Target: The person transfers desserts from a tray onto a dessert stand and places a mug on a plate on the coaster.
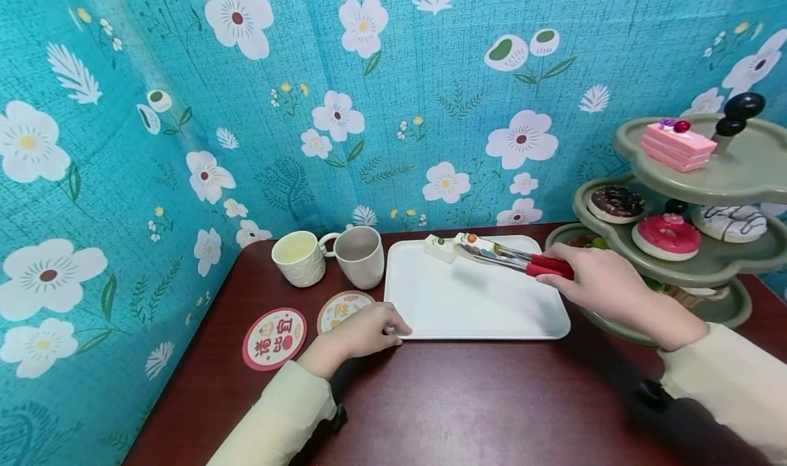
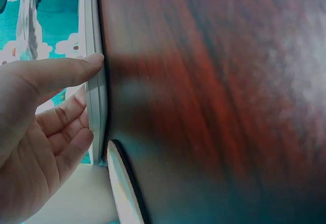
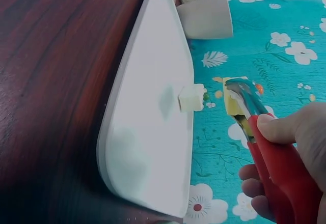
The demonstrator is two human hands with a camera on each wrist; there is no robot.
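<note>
My right hand (image 1: 590,278) grips red-handled metal tongs (image 1: 516,257) over the far side of a white tray (image 1: 473,309). The tong tips pinch a small cake piece with a red dot (image 1: 470,242). Beside it a small white cake cube (image 1: 440,247) lies on the tray's far edge. In the right wrist view the right hand (image 3: 290,147) holds the tongs (image 3: 277,158) just past the cube (image 3: 191,98). My left hand (image 1: 375,329) rests on the table, fingertips touching the tray's near-left corner. In the left wrist view its thumb (image 2: 61,71) presses the tray rim (image 2: 94,89).
A cream cup (image 1: 299,257) and a grey mug (image 1: 361,255) stand left of the tray, with two round coasters (image 1: 274,338) in front. A green three-tier stand (image 1: 707,261) on the right carries a pink cake slice (image 1: 676,145) and donuts (image 1: 667,237). Floral curtain behind; dark wooden table (image 1: 479,398).
</note>
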